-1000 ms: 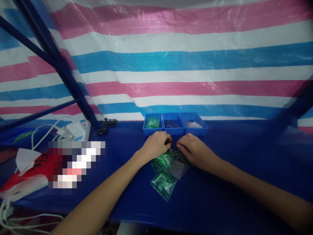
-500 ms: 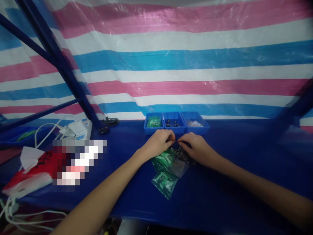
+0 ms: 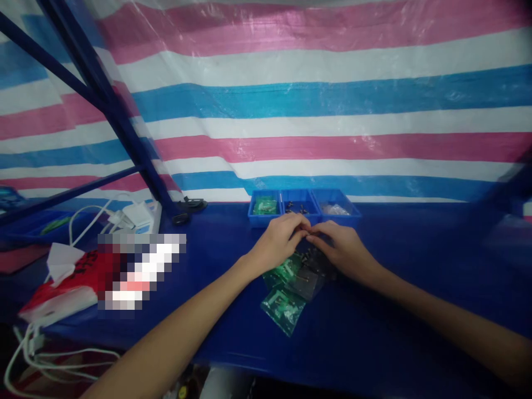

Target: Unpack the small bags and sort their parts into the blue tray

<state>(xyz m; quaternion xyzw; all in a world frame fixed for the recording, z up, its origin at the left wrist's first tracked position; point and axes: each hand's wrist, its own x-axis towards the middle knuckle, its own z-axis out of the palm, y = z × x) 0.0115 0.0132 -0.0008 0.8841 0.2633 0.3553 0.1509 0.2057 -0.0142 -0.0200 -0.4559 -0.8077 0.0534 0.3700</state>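
Three bins stand in a row along the back edge of the counter (image 3: pixel 399 244): packets (image 3: pixel 266 205) lie in the left bin (image 3: pixel 265 221), screws (image 3: pixel 303 210) in the middle bin (image 3: pixel 297 195), bags (image 3: pixel 334 209) in the right bin (image 3: pixel 343 221). Before the row, the left hand (image 3: pixel 283 237) and right hand (image 3: pixel 341 244) meet just behind a pile of bags (image 3: pixel 305 281); one packet (image 3: pixel 284 309) lies nearest the front edge. Toward the counter's left end lies a tissue pack (image 3: pixel 66 297), a power strip (image 3: pixel 155 219) behind it. A sheet (image 3: pixel 291 100) hangs behind the counter.

The scene is dim, with soft glare on the striped sheet (image 3: pixel 291 100).
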